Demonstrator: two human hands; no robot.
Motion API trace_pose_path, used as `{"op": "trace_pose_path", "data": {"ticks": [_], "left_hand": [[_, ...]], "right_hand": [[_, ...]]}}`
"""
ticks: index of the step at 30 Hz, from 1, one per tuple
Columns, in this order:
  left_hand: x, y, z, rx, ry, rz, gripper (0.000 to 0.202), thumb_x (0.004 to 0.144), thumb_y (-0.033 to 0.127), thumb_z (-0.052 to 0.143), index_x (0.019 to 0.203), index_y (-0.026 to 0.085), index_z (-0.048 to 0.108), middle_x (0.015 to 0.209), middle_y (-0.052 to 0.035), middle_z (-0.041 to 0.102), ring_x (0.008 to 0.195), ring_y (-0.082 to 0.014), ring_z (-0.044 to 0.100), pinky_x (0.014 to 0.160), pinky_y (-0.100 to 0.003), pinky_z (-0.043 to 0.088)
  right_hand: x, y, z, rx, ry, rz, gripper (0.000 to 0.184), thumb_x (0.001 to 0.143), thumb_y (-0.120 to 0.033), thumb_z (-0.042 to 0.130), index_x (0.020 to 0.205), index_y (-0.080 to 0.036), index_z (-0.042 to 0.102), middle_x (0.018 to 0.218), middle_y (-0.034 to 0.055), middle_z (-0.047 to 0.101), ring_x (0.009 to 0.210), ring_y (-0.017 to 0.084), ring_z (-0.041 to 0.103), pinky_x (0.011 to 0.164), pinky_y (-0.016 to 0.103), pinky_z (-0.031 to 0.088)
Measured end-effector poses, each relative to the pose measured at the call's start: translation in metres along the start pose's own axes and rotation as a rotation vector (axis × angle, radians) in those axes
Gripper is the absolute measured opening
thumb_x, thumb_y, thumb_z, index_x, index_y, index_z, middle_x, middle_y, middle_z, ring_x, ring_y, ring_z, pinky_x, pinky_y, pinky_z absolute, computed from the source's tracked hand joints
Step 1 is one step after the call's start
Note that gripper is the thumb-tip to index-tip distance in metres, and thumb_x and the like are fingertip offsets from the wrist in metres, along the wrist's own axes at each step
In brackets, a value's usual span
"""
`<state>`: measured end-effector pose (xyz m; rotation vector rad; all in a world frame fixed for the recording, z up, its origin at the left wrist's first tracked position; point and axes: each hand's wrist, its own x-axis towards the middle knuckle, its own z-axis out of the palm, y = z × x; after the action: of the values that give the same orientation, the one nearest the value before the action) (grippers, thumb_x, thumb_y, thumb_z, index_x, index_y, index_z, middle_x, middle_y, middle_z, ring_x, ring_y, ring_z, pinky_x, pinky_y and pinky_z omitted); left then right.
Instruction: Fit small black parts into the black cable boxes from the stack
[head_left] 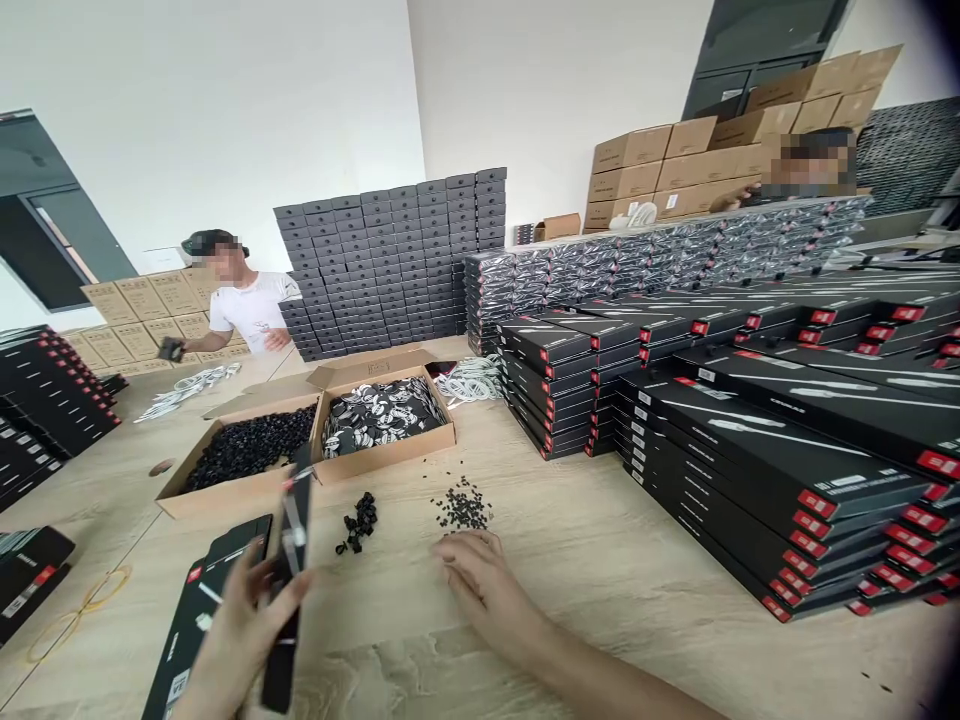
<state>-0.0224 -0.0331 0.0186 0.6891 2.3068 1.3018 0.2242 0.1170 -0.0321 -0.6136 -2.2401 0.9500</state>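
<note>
We are gripping a flat black box (pixel 291 560) on edge in our closed left hand (pixel 240 630), just above a second black box (pixel 202 625) lying at 7 o'clock. Our right hand (pixel 484 590) is resting loosely curled and empty just beside a small heap of black pieces (pixel 463 507), with a smaller clump (pixel 360 520) at 11 o'clock from it.

Much is packed: black boxes with red tabs (pixel 765 470) are standing in long stacks from 1 to 4 o'clock. Much is also waiting: an open carton (pixel 225 490) is holding loose black pieces, and the carton beside it (pixel 381 415) is holding black-and-white packets.

Across the wooden surface (pixel 600 640), white cables (pixel 469 380) are lying at 12 o'clock. A co-worker (pixel 251 300) is standing at 11 o'clock, before grey stacks (pixel 382 270).
</note>
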Motion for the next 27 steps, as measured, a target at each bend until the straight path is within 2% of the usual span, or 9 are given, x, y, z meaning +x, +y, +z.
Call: {"op": "trace_pose_path", "data": {"ticks": [2,4,6,9,12,17,22,25,27], "left_hand": [[-0.010,0.024,0.024,-0.374,-0.477,-0.080,0.089,0.066,0.056,0.069,0.141,0.021,0.035,0.135,-0.0174,0.055,0.123,-0.0319,0.053,0.091,-0.043,0.050],[-0.015,0.040,0.047,-0.609,-0.818,-0.202,0.077,0.064,0.052,0.073,0.130,0.020,0.051,0.131,-0.0166,0.059,0.120,-0.0345,0.055,0.085,-0.043,0.053],[-0.017,0.045,0.068,-0.717,-1.015,-0.246,0.066,0.064,0.050,0.075,0.120,0.017,0.060,0.123,-0.0174,0.063,0.114,-0.0348,0.059,0.080,-0.041,0.054],[-0.018,0.035,0.091,-0.783,-1.153,-0.236,0.064,0.064,0.049,0.076,0.117,0.016,0.063,0.117,-0.0177,0.066,0.105,-0.0323,0.063,0.074,-0.038,0.055],[-0.019,0.020,0.101,-0.807,-1.159,-0.259,0.073,0.061,0.046,0.078,0.126,0.020,0.057,0.116,-0.0167,0.066,0.100,-0.0314,0.065,0.070,-0.037,0.054],[-0.024,0.014,0.103,-0.725,-1.048,-0.220,0.090,0.053,0.033,0.086,0.134,0.017,0.050,0.106,-0.0156,0.070,0.090,-0.0249,0.067,0.072,-0.030,0.050],[-0.032,0.023,0.115,-0.692,-0.920,-0.103,0.070,0.046,0.037,0.090,0.109,0.013,0.069,0.100,-0.0125,0.073,0.098,-0.0270,0.065,0.083,-0.029,0.048],[-0.035,0.022,0.121,-0.642,-0.801,-0.152,0.046,0.064,0.053,0.077,0.084,0.012,0.071,0.077,-0.0097,0.073,0.070,-0.0191,0.067,0.063,-0.025,0.049],[-0.033,0.019,0.123,-0.619,-0.717,-0.169,0.043,0.069,0.056,0.072,0.070,0.014,0.066,0.062,-0.0049,0.068,0.052,-0.0120,0.059,0.050,-0.020,0.043]], "right_hand": [[0.003,0.000,-0.004,0.162,0.117,0.145,0.026,0.094,-0.031,0.046,0.118,-0.027,0.055,0.116,0.0080,0.060,0.102,0.023,0.056,0.083,0.038,0.047],[0.006,0.002,-0.011,0.322,0.237,0.239,0.034,0.093,-0.040,0.049,0.124,-0.027,0.047,0.113,0.0072,0.058,0.091,0.021,0.058,0.072,0.033,0.048],[0.010,0.004,-0.018,0.439,0.318,0.258,0.041,0.091,-0.043,0.053,0.126,-0.027,0.041,0.094,0.0023,0.058,0.080,0.018,0.056,0.069,0.030,0.046],[0.016,0.005,-0.028,0.550,0.339,0.249,0.046,0.088,-0.043,0.058,0.126,-0.027,0.040,0.078,-0.0029,0.052,0.070,0.015,0.051,0.069,0.030,0.044],[0.021,0.002,-0.033,0.665,0.339,0.263,0.046,0.081,-0.047,0.066,0.117,-0.027,0.047,0.093,-0.0001,0.051,0.069,0.013,0.050,0.063,0.028,0.044],[0.025,-0.004,-0.037,0.648,0.330,0.348,0.041,0.079,-0.057,0.063,0.069,-0.020,0.049,0.064,-0.0044,0.042,0.059,0.011,0.040,0.053,0.024,0.034],[0.027,-0.006,-0.038,0.593,0.391,0.305,0.033,0.079,-0.052,0.064,0.076,-0.019,0.062,0.090,0.0034,0.056,0.087,0.019,0.051,0.076,0.029,0.044],[0.029,-0.002,-0.038,0.577,0.411,0.311,0.032,0.077,-0.051,0.067,0.078,-0.019,0.065,0.098,0.0053,0.056,0.093,0.021,0.052,0.080,0.030,0.045],[0.029,0.001,-0.038,0.661,0.381,0.381,0.033,0.074,-0.049,0.071,0.092,-0.021,0.065,0.102,0.0048,0.058,0.091,0.020,0.055,0.079,0.032,0.047]]}}
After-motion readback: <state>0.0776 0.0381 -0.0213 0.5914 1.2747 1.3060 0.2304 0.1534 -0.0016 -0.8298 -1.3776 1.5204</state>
